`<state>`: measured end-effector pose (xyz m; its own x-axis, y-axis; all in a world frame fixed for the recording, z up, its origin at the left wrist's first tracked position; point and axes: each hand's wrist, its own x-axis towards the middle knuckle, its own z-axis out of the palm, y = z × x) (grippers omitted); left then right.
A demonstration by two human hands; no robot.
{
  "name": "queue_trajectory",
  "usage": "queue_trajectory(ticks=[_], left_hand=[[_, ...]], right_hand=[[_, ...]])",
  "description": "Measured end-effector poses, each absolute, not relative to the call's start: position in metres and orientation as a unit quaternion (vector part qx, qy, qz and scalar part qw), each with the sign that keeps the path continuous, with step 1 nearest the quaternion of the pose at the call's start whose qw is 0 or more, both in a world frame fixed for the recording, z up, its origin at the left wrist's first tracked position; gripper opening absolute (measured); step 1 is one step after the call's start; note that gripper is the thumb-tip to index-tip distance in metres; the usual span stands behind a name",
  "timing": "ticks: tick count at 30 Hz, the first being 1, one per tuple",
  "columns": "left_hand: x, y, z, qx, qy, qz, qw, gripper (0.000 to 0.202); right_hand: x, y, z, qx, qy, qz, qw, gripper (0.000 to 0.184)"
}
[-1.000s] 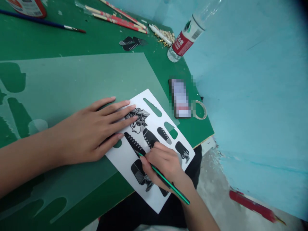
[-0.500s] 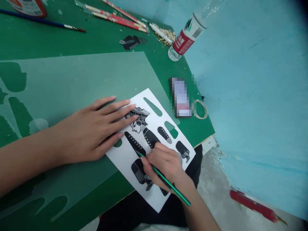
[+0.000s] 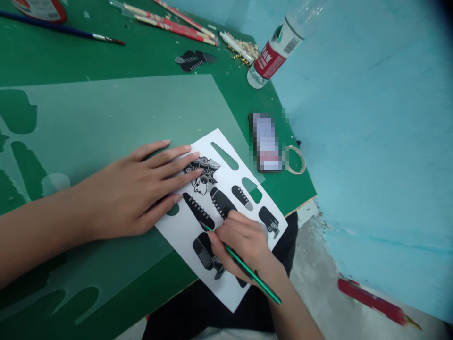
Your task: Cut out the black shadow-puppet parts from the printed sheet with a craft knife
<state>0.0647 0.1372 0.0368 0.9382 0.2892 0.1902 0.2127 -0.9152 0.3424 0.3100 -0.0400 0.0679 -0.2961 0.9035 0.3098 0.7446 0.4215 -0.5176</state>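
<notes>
A white paper sheet (image 3: 184, 236) printed with black figure parts and a head in profile lies over the table edge, with several shapes cut out of it. My left hand (image 3: 130, 193) rests flat on its upper left part, fingers spread, covering some of the printed head. In my right hand (image 3: 242, 241) is a slim green craft knife (image 3: 247, 270), gripped like a pen. Its tip touches the lower end of a long black printed shape (image 3: 198, 210). Part of the print is hidden under my right hand.
A translucent sheet (image 3: 152, 108) with cut-outs covers much of the green table (image 3: 88, 61). Around it are cut black pieces (image 3: 194, 60), a paintbrush (image 3: 63, 29), wrapped chopsticks (image 3: 173, 29), a white marker (image 3: 235, 47), a bottle (image 3: 271, 59), a phone (image 3: 266, 141) and a tape roll (image 3: 296, 160).
Hardly anything differs. Both hands, the paper and the craft knife hold nearly the same place; the whole view has shifted very slightly.
</notes>
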Motion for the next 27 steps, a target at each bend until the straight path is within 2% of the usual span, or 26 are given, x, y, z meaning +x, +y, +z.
queue_trajectory(ticks=[7, 14, 27], left_hand=[[0.0659, 0.1331, 0.0384, 0.969, 0.144, 0.130, 0.154, 0.058], [0.0631, 0.1385, 0.0342, 0.967, 0.124, 0.125, 0.182, 0.073], [0.0661, 0.1325, 0.0391, 0.967, 0.142, 0.134, 0.162, 0.063]], right_hand=[[0.3095, -0.0397, 0.0695, -0.518, -0.794, 0.135, 0.288, 0.037], [0.3092, -0.0432, 0.0678, -0.526, -0.790, 0.128, 0.288, 0.037], [0.3088, -0.0461, 0.0683, -0.533, -0.787, 0.118, 0.286, 0.039]])
